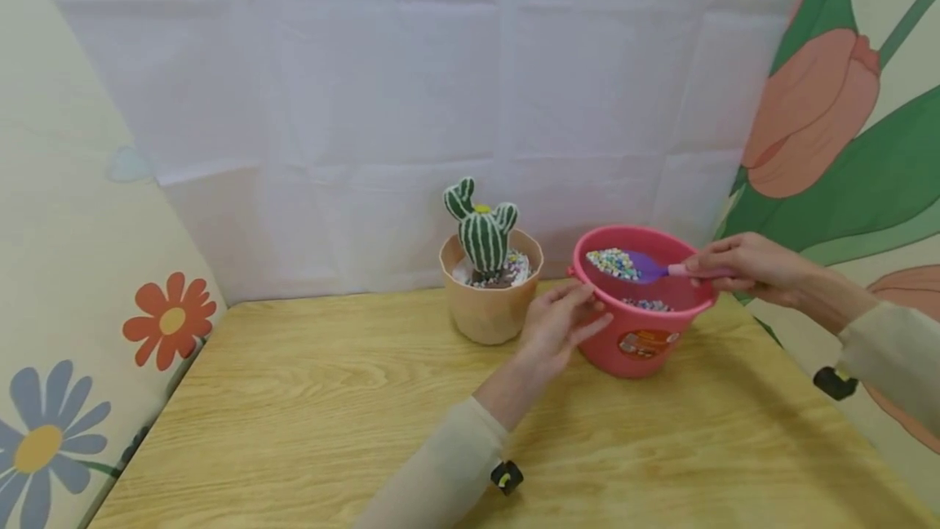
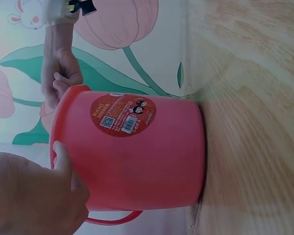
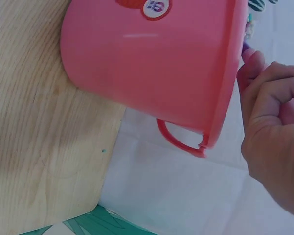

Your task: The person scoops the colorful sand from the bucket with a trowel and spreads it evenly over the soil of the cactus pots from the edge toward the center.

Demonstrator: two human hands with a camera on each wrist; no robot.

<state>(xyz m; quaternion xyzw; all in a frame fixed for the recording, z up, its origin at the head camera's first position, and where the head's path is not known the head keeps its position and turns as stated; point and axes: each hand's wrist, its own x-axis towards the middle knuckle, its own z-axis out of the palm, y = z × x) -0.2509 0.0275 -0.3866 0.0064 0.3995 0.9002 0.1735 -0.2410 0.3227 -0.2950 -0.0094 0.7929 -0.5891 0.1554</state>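
In the head view my right hand [image 1: 767, 269] grips the pink handle of a small shovel [image 1: 648, 268] with a purple blade. Small multicoloured beads [image 1: 614, 263] are heaped on the blade, held level above the inside of a pink bucket [image 1: 631, 341]. More loose beads [image 1: 646, 305] lie deeper in it. My left hand [image 1: 549, 329] holds the bucket's near left side at the rim; in the left wrist view its thumb [image 2: 63, 159] lies against the outer wall. The right wrist view shows my right fingers curled round the handle beside the rim, with the blade mostly hidden.
A knitted green-and-white cactus [image 1: 483, 239] stands in a peach pot [image 1: 488, 317] left of the bucket, with beads around its base. The bucket's handle [image 3: 178, 142] hangs at its side. Behind the wooden table [image 1: 330, 406] hangs a white cloth [image 1: 404, 104].
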